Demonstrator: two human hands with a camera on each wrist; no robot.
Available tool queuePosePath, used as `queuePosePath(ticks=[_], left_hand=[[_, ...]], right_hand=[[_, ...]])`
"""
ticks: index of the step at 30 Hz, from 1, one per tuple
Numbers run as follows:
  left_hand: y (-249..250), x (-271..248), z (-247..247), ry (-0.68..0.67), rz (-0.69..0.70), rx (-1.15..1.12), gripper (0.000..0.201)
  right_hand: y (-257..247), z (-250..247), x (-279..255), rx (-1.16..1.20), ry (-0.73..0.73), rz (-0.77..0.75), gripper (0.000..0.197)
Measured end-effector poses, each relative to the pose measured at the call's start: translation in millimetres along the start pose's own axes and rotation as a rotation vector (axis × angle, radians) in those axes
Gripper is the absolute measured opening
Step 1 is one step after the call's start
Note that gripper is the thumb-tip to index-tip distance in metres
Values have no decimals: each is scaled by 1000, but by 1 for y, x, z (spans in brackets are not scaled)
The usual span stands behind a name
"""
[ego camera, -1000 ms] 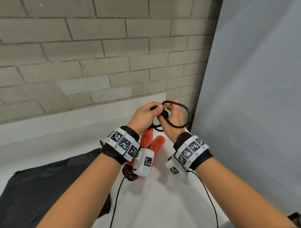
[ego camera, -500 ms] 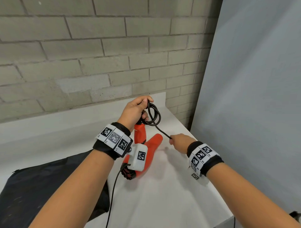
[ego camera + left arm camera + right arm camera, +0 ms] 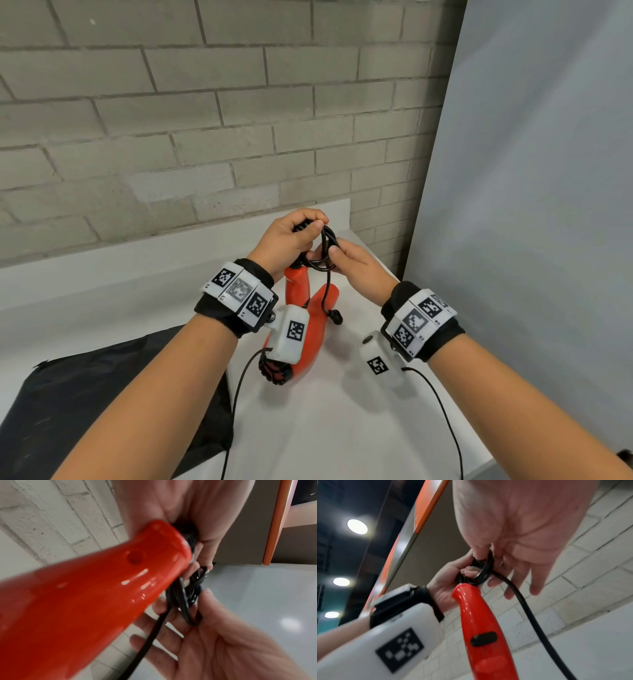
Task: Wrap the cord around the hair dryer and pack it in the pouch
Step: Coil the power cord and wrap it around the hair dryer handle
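Note:
The orange hair dryer stands on the white table, handle pointing up. My left hand grips the coiled black cord at the top end of the handle. My right hand pinches the same coil from the right between thumb and fingers, its other fingers spread. One strand of cord hangs down from the coil, and its plug dangles beside the dryer body. The black pouch lies flat at the lower left.
A brick wall runs behind the table. A grey panel stands close on the right, along the table's edge. Thin black sensor cables trail from both wrist units over the table.
My right hand, which had drawn the cord down to the right, has come back up to the coil at my left hand. The plug end now hangs loose.

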State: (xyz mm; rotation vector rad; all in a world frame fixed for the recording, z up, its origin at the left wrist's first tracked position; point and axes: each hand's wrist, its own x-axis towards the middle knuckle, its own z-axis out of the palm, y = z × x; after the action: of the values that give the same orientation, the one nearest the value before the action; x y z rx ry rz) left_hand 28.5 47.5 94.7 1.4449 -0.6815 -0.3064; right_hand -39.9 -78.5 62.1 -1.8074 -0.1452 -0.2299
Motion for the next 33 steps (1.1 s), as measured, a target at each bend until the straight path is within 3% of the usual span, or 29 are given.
queuePosePath(ticks=[3, 10, 16, 23, 28, 33], left_hand=[[3, -4, 4, -2, -16, -78, 17], [11, -6, -1, -38, -33, 25, 15], [18, -7, -9, -78, -15, 153, 17], [22, -10, -11, -40, 67, 86, 26], [19, -12, -9, -65, 46, 73, 21], [15, -13, -4, -70, -13, 158, 12]], right_hand=[[0, 6, -1, -72, 97, -58, 20], [-8, 8, 1, -310, 274, -159, 30], [-11, 6, 1, -412, 298, -167, 37], [-10, -8, -3, -126, 226, -108, 33], [-14, -20, -1, -408, 178, -66, 21], [-28, -28, 1, -605, 266, -89, 20]])
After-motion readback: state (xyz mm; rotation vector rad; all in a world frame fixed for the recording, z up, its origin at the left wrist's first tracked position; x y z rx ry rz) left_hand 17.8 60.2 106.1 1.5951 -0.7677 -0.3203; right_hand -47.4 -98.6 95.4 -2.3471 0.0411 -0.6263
